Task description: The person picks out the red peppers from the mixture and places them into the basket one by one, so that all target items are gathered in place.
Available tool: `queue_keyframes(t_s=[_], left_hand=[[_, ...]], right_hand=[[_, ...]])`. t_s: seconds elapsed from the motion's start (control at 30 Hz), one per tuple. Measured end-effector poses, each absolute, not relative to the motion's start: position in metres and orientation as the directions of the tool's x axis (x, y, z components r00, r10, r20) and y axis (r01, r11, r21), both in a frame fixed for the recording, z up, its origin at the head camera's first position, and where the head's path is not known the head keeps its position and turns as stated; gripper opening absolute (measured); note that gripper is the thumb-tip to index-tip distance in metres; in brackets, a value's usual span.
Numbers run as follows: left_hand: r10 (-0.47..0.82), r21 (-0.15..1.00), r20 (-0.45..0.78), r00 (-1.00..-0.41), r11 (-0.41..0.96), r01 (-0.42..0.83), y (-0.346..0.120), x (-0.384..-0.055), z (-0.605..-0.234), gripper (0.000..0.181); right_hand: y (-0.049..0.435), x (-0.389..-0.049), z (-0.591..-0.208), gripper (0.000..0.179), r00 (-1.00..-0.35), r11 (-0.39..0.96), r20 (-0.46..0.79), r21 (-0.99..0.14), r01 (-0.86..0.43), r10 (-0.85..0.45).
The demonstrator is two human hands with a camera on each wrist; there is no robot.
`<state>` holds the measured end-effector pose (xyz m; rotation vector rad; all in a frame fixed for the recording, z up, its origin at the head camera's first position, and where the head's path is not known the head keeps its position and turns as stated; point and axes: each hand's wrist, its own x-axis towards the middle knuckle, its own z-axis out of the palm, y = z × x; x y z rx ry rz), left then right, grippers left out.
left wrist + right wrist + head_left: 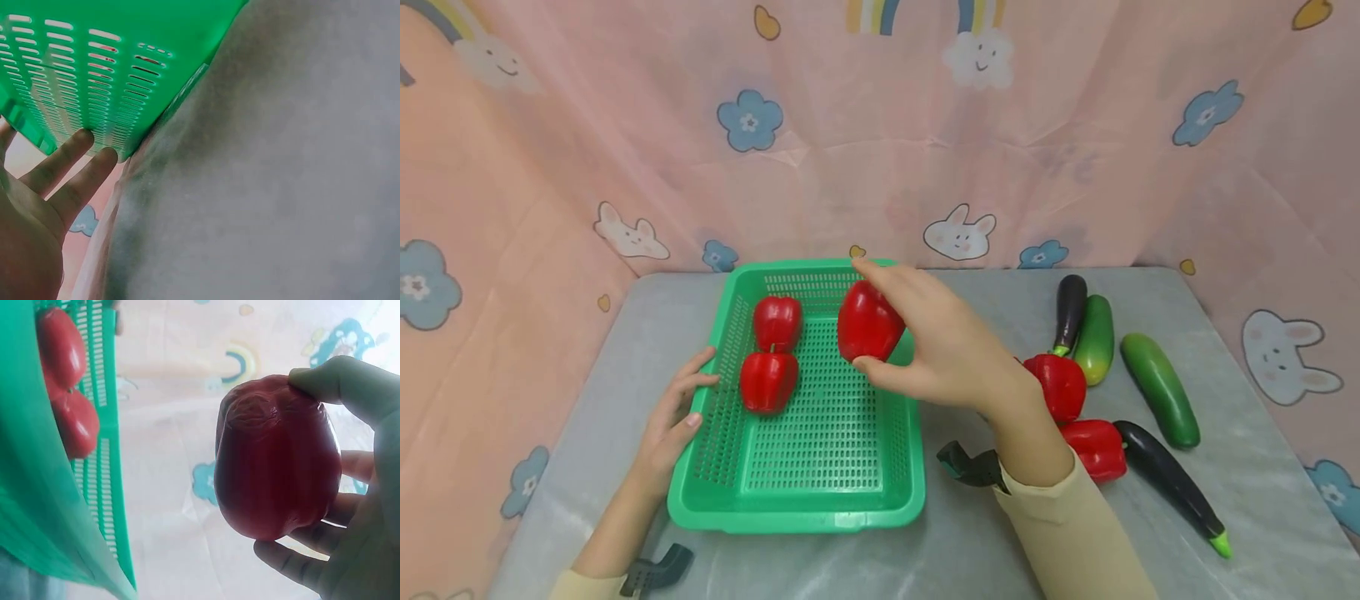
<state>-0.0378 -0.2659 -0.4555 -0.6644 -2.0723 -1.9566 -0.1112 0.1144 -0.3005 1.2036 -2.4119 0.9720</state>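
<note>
My right hand grips a red bell pepper between thumb and fingers, over the right side of a green plastic basket. The right wrist view shows this bell pepper held up beside the basket wall. Two more red bell peppers, a far one and a nearer one, lie inside along the basket's left side. At the basket's left rim rests my left hand, fingers spread. In the left wrist view its fingertips are right at the slotted side wall.
Right of the basket lie two red bell peppers, partly behind my right forearm. Near them are two eggplants and two green cucumber-like vegetables. A grey cover lies over the table, and a pink patterned curtain hangs behind.
</note>
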Motion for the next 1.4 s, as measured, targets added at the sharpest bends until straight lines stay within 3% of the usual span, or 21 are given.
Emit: queue_keyframes(t_s=[0.47, 0.83, 1.4], left_hand=[[0.156, 0.904, 0.419, -0.894, 0.017, 0.427, -0.264, -0.036, -0.455, 0.042], [0.153, 0.907, 0.41, -0.899, 0.034, 0.419, -0.264, -0.037, -0.455, 0.042], [0.195, 0.872, 0.47, -0.861, 0.045, 0.487, -0.265, -0.039, -0.452, 0.044]], right_hand=[[0.075, -0.114, -0.298, 0.09, -0.589, 0.414, 0.435, -0.435, -0.8, -0.681], [0.042, -0.118, -0.299, 0.089, -0.506, 0.346, 0.418, -0.401, -0.848, -0.755], [-0.003, -0.108, -0.302, 0.093, -0.456, 0.33, 0.163, -0.488, -0.808, -0.875]])
